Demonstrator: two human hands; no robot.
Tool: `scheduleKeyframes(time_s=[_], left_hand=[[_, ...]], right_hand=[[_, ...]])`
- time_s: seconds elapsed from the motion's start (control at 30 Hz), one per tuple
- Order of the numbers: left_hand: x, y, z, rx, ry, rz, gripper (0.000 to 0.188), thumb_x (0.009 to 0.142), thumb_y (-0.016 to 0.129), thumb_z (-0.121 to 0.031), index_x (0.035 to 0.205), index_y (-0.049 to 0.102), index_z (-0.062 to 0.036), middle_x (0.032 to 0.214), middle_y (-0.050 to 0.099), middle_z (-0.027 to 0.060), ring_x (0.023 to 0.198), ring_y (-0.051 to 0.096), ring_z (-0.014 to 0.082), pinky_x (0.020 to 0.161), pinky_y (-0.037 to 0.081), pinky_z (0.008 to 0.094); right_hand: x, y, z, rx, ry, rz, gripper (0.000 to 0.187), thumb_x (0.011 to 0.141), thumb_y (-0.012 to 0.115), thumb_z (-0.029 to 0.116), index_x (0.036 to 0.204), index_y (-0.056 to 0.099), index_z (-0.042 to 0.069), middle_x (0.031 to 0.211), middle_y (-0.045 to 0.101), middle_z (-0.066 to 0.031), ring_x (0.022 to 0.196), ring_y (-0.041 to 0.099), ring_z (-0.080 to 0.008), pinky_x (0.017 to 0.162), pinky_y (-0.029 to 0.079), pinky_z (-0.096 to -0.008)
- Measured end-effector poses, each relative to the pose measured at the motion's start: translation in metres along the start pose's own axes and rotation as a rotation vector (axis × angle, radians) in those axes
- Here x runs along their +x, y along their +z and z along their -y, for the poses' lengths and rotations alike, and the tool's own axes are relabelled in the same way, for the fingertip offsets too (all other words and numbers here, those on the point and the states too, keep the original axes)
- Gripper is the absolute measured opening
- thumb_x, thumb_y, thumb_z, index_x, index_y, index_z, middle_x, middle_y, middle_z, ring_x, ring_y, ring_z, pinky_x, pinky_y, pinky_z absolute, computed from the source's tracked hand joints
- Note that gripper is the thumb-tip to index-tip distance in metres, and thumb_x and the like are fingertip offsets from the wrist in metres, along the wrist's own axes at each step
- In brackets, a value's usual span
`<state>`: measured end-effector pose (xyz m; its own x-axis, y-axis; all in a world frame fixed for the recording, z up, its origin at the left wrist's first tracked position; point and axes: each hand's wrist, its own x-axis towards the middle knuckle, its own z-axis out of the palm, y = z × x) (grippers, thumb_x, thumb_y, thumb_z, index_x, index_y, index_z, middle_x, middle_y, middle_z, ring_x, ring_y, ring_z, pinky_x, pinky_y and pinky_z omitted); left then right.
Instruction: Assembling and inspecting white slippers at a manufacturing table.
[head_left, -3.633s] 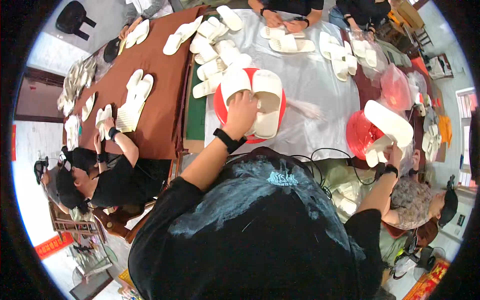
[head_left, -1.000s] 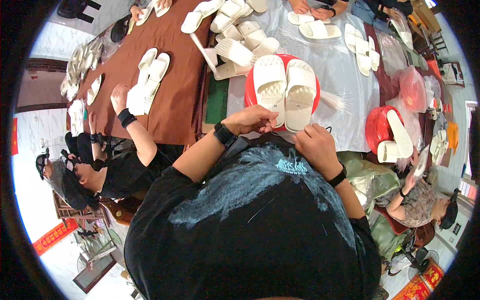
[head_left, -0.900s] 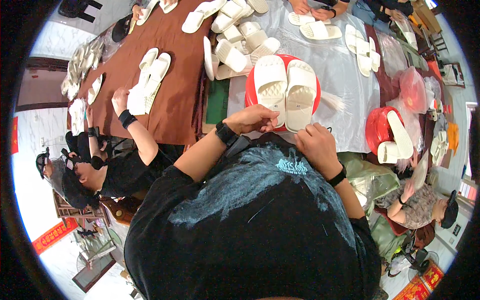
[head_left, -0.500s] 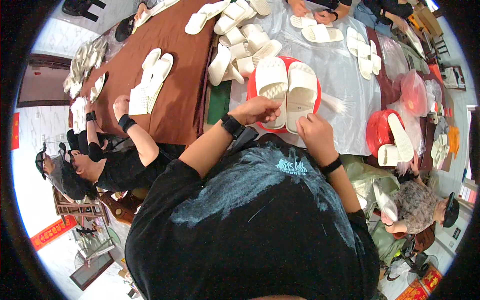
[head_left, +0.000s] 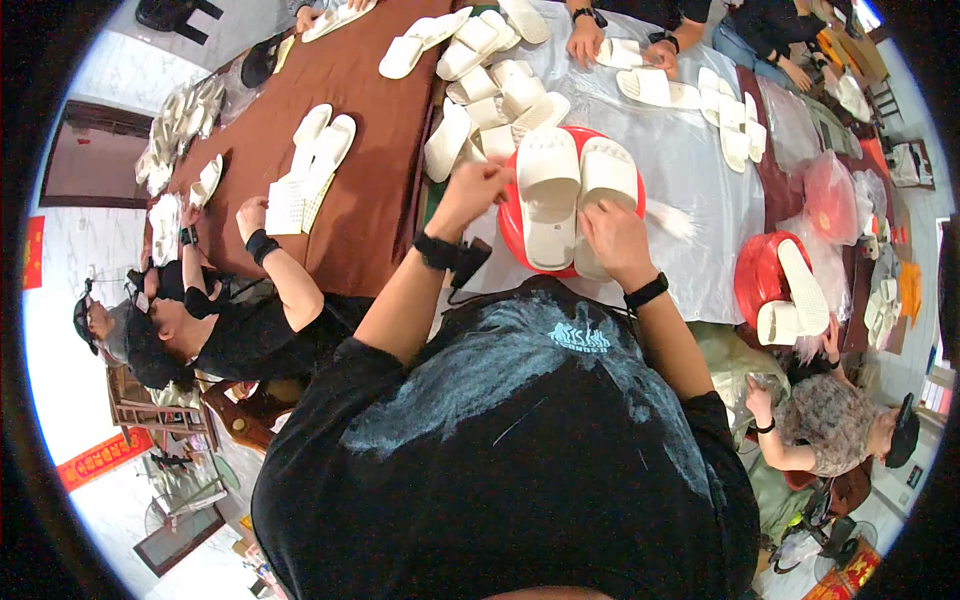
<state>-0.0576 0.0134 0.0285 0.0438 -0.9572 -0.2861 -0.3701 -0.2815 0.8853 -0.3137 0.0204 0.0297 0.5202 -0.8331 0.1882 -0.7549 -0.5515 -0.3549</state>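
White slippers lie on a red disc, toes and long axes pointing away from you; your right hand hides part of one; whether fingers on it or your left hand pinch together, I cannot tell

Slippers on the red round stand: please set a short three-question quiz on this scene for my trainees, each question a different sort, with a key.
1. True or false: The pair of white slippers lies with its straps facing up on a red round stand.
2. Multiple choice: Which of the wearer's own hands is over the slipper on the right of that pair? A) left only; B) right only; C) both; D) neither.
3. Fill in the blank: The large cloth spread to the wearer's left is ____ in colour.

Key: 1. True. 2. B; the right hand is over it, while the left hand is to the left of the pair. 3. Brown.
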Motion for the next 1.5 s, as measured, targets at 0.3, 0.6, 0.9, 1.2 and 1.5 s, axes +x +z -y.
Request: scheduleKeyframes(time_s=[0.3, 0.6, 0.9, 1.2, 1.5], left_hand=[[0.093, 0.001, 0.028, 0.144, -0.104, -0.145, 0.041, 0.083, 0.063, -0.038, 0.081, 0.072, 0.0021, 0.068, 0.069, 0.0129, 0.061, 0.066, 0.0218, 0.065, 0.051, 0.0344], [0.112, 0.022, -0.003, 0.066, 0.152, -0.284, 0.027, 0.078, 0.07, -0.025, 0.088, 0.072, 0.0007, 0.073, 0.07, 0.012, 0.065, 0.066, 0.0198, 0.065, 0.052, 0.0334], [0.12, 0.049, -0.058, 0.515, 0.619, 0.102, 0.018, 0.082, 0.064, -0.013, 0.097, 0.071, -0.0062, 0.086, 0.07, 0.0158, 0.076, 0.067, 0.024, 0.07, 0.052, 0.0348], [0.137, 0.072, -0.059, 0.817, 0.715, 0.239, 0.019, 0.079, 0.063, -0.016, 0.096, 0.071, -0.0145, 0.091, 0.068, 0.0149, 0.089, 0.065, 0.0311, 0.076, 0.052, 0.041], [0.11, 0.052, -0.059, 0.561, 0.695, 0.009, 0.01, 0.08, 0.064, -0.015, 0.083, 0.067, -0.0056, 0.08, 0.067, 0.0136, 0.075, 0.065, 0.0326, 0.069, 0.051, 0.0412]], right_hand=[[0.005, 0.01, -0.006, -0.033, -0.107, -0.017, 0.018, 0.087, 0.058, 0.023, 0.079, 0.06, 0.007, 0.076, 0.058, -0.0108, 0.077, 0.059, -0.031, 0.066, 0.049, -0.0429], [0.004, 0.011, -0.018, -0.066, -0.204, -0.089, 0.011, 0.08, 0.061, 0.018, 0.076, 0.058, 0.008, 0.073, 0.056, -0.0096, 0.073, 0.059, -0.0299, 0.064, 0.049, -0.0413], [0.004, 0.013, -0.019, -0.101, -0.095, 0.059, 0.016, 0.084, 0.059, 0.022, 0.081, 0.065, 0.007, 0.081, 0.063, -0.012, 0.08, 0.062, -0.03, 0.07, 0.051, -0.0411], [0.007, 0.012, -0.019, -0.097, -0.103, 0.061, 0.017, 0.086, 0.059, 0.024, 0.08, 0.064, 0.008, 0.08, 0.062, -0.0123, 0.079, 0.061, -0.0302, 0.07, 0.05, -0.0419], [0.009, -0.021, 0.003, 0.119, -0.21, -0.211, 0.016, 0.083, 0.065, 0.017, 0.09, 0.063, 0.004, 0.092, 0.062, -0.0134, 0.086, 0.061, -0.0312, 0.074, 0.051, -0.0409]])
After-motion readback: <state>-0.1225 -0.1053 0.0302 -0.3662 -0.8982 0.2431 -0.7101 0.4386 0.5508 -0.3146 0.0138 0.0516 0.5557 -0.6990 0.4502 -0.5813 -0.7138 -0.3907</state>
